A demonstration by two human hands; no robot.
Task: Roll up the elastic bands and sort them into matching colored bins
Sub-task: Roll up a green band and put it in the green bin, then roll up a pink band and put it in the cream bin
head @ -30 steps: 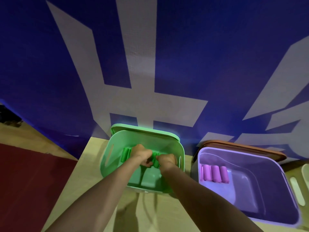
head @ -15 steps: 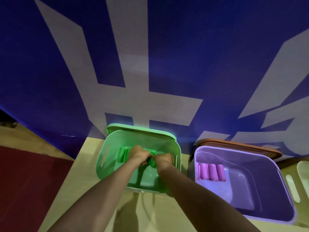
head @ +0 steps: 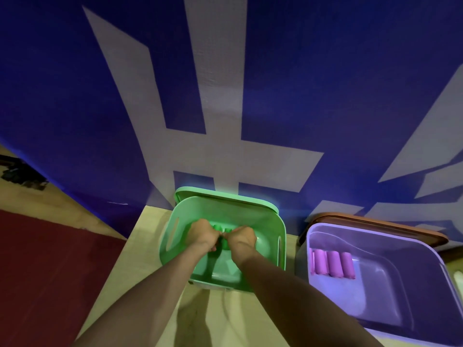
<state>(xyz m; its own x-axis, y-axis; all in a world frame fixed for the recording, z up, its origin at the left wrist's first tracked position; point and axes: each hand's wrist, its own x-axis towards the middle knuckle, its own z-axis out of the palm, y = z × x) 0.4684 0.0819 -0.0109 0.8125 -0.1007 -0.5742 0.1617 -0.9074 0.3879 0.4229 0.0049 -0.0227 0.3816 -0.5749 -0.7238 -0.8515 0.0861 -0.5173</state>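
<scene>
Though crowded together low inside the green bin [head: 168, 237], can be told apart easily: left hand [head: 204, 232] toward the slotted left wall, right hand [head: 241, 238] just beside it, knuckles almost touching. Curl inward, both sets of fingers, and appear clamped on a green rolled band [head: 226, 231] from its two ends. Shows only as a couple of small green bumps in the gap between the fists. Runs, to judge by that sliver, with its long axis left to right, fist to fist, across the bin and roughly parallel to the back wall. Lies equally near both hands, already inside the matching colour, over the rear half of the floor. Cannot tell whether resting on the floor or held just clear of it. Seems to call next for nothing more than a let-go and a withdrawal of both hands toward the body, without dragging the coil loose. Hides all fingertips behind the backs of the hands, so exact hold unclear; hides likewise any other green rolls under the fists. Cuts off the purple bin [head: 400, 284] at the right edge, three pink rolls [head: 333, 263] lined against its left wall.
</scene>
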